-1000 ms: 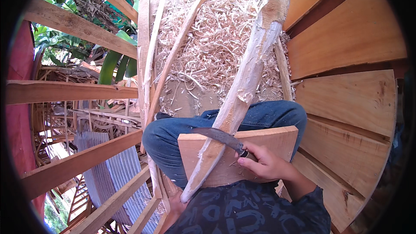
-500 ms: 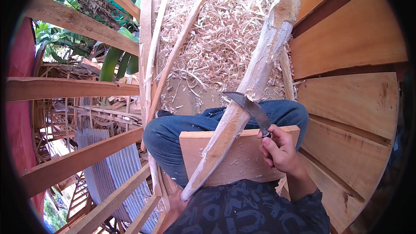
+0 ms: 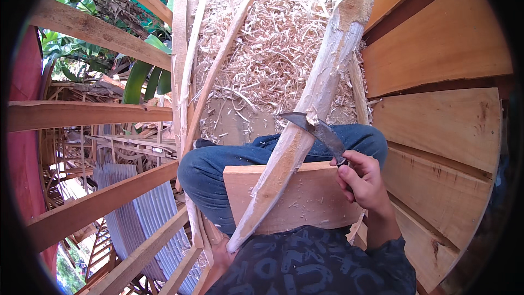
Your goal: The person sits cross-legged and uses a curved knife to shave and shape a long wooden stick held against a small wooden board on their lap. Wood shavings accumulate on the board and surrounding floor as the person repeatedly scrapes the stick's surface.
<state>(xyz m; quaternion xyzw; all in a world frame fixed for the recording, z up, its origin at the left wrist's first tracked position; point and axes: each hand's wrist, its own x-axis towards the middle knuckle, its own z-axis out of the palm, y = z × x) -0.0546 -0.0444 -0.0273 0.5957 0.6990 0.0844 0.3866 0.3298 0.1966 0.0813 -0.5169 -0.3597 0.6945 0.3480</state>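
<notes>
My right hand is closed round the short handle of a sickle-like curved knife. Its dark blade lies across a long, pale, partly peeled wooden pole, and a small curl of wood sits at the blade. The pole slants from the upper right down to my body, passing over a board propped against my crossed legs. At the pole's lower end, beside my dark shirt, my left hand shows only in part. Its fingers are hidden, so I cannot tell its grip.
Wood shavings cover the floor ahead of my legs. Thin wooden strips lean along the left, beside an open slatted railing. Wide planks wall the right side. Beyond the railing are corrugated sheets and green plants.
My right hand has shifted slightly right and up with the curved knife, whose blade still lies across the pole. More of a wood curl shows at the blade. The pole stays in place.
</notes>
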